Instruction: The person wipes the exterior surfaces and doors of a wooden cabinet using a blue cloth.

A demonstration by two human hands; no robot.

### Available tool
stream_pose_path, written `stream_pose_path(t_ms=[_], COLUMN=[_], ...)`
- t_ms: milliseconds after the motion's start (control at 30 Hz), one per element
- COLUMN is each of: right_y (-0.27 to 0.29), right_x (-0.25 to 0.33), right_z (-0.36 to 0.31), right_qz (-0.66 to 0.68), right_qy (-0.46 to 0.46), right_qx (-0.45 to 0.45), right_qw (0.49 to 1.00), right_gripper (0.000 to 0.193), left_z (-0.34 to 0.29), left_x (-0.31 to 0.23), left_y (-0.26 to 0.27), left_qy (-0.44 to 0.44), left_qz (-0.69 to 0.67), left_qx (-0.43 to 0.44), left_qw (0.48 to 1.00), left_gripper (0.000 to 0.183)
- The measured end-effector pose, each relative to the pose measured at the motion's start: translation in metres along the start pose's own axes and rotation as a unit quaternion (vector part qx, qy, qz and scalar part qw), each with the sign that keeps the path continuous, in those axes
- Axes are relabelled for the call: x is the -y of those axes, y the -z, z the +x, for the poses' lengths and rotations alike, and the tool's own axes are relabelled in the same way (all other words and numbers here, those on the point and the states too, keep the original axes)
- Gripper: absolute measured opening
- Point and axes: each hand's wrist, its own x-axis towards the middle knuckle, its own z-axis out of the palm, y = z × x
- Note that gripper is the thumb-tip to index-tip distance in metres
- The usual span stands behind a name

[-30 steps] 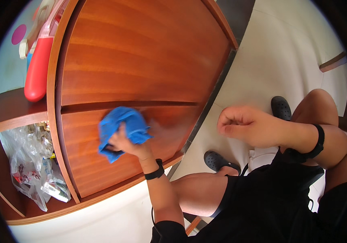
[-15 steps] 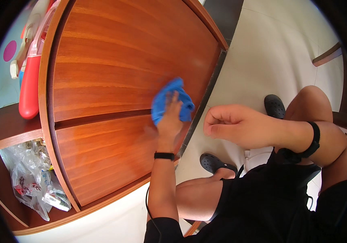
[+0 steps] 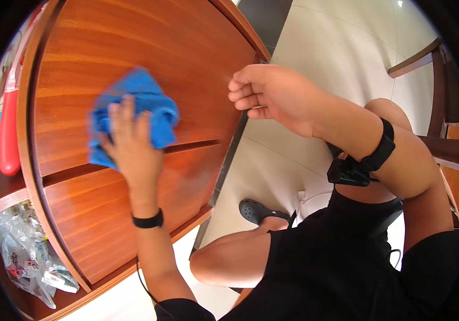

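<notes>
My left hand holds a crumpled blue cloth against the upper wooden panel of a reddish-brown cabinet. Its fingers are spread over the cloth and slightly blurred; part of the cloth lies hidden under the palm. The cloth reaches down near the dark gap between this panel and the lower panel. Off to the right, my right hand hangs in the air beyond the cabinet's edge. Nothing is in it, and its fingers are loosely bent and apart.
Left of the panels, open shelves hold a red-handled item and clear plastic bags. A dark wooden chair stands at the right on the pale tiled floor. A white rounded object is between my legs.
My left hand has slid the cloth leftward across the upper panel. My right hand has risen and moved left, its fingers loosening from a curl. The whole view has shifted.
</notes>
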Motion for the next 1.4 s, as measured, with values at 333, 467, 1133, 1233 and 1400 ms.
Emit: stream_pose_path(t_ms=[333, 467, 1133, 1233, 1400], right_y=[0.004, -0.003, 0.012, 0.008, 0.026], right_x=[-0.007, -0.007, 0.038, 0.044, 0.048], right_z=[-0.002, 0.005, -0.004, -0.009, -0.020], right_qz=[0.024, 0.019, 0.136, 0.134, 0.132], right_qy=[-0.052, -0.072, 0.037, 0.043, 0.068], right_qx=[0.033, -0.008, -0.016, -0.018, -0.007], right_qw=[0.998, 0.997, 0.990, 0.990, 0.989], right_gripper=[0.023, 0.022, 0.022, 0.023, 0.022], left_z=[-0.060, -0.090, 0.015, -0.074, -0.085], left_x=[-0.087, -0.090, -0.087, -0.100, -0.086], left_y=[-0.154, -0.187, -0.123, -0.174, -0.163], left_qy=[-0.094, -0.197, -0.133, -0.124, -0.071], left_qz=[-0.249, -0.154, -0.251, -0.239, -0.258], left_qx=[0.315, 0.346, 0.127, 0.273, 0.296], left_qw=[0.911, 0.904, 0.950, 0.923, 0.917], left_gripper=[0.041, 0.038, 0.021, 0.033, 0.049])
